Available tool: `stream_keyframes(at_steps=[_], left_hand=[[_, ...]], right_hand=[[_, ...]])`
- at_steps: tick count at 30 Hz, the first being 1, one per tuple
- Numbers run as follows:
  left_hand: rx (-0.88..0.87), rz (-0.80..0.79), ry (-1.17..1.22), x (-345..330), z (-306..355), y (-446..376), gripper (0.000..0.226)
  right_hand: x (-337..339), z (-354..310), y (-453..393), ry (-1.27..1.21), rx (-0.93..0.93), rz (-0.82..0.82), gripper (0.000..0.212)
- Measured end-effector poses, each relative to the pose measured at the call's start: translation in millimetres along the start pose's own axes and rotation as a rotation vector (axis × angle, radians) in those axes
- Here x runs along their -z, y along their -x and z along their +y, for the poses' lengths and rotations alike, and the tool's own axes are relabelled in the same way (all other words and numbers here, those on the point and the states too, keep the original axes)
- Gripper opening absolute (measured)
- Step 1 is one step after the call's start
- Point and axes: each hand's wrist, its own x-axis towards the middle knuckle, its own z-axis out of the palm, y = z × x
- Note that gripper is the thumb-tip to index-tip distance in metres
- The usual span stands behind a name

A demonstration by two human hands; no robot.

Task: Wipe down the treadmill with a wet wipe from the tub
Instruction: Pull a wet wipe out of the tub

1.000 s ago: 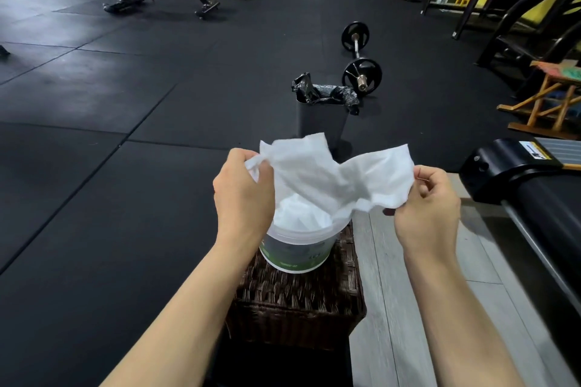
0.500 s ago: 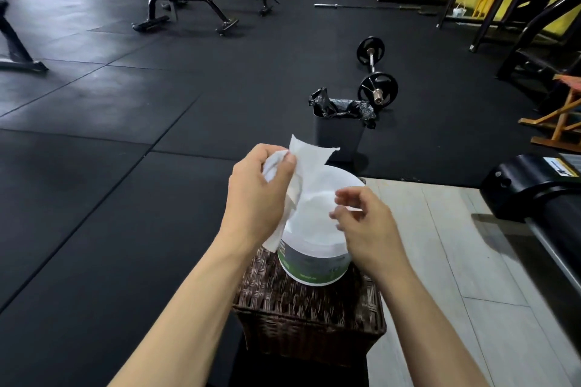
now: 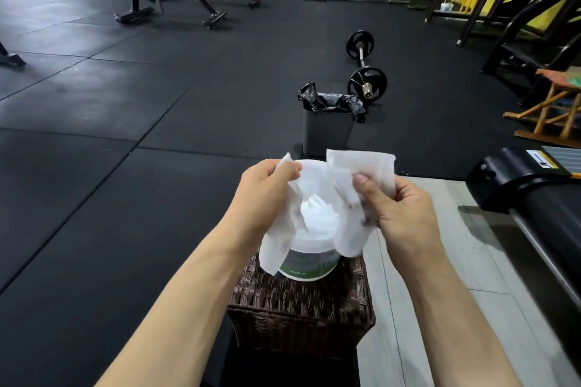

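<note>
- Both hands hold a white wet wipe (image 3: 361,173) above the open tub (image 3: 309,264); the left hand (image 3: 261,195) pinches its left edge, the right hand (image 3: 402,210) clamps its right part between thumb and fingers; both grips are clenched on the wipe
- The wipe sags between the hands, its ends draping down either side of the tub
- The tub, white with a green label, stands on a brown wicker box (image 3: 301,311); more wipes show inside it
- The treadmill (image 3: 534,195), black, lies at the right edge, apart from the hands
- A lined bin (image 3: 328,129) stands just beyond the tub; a barbell (image 3: 364,72) lies farther off on the dark floor
</note>
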Motion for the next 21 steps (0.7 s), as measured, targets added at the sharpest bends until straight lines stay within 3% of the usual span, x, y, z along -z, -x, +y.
stream_keyframes(at_steps=[4,7,11,15,18,21], left_hand=[[-0.029,0.096,-0.132,-1,-5,0,0.012],[-0.064,0.137,-0.182,-1,-9,1,0.012],[-0.126,0.172,-0.209,-9,-12,-1,0.046],[-0.089,0.168,-0.116,-29,-10,3,0.041],[-0.042,0.083,-0.004,-42,-9,6,0.031],[-0.020,-0.014,0.095,-43,-3,10,0.038]], right_hand=[[13,-5,-1,0.306,0.123,0.133,0.027],[14,-7,1,0.456,0.151,0.188,0.042],[4,-15,11,0.490,0.210,0.182,0.047],[-19,-7,31,0.553,0.320,0.061,0.029],[-33,0,42,0.434,0.265,-0.088,0.009],[-30,1,41,0.257,0.112,-0.155,0.029]])
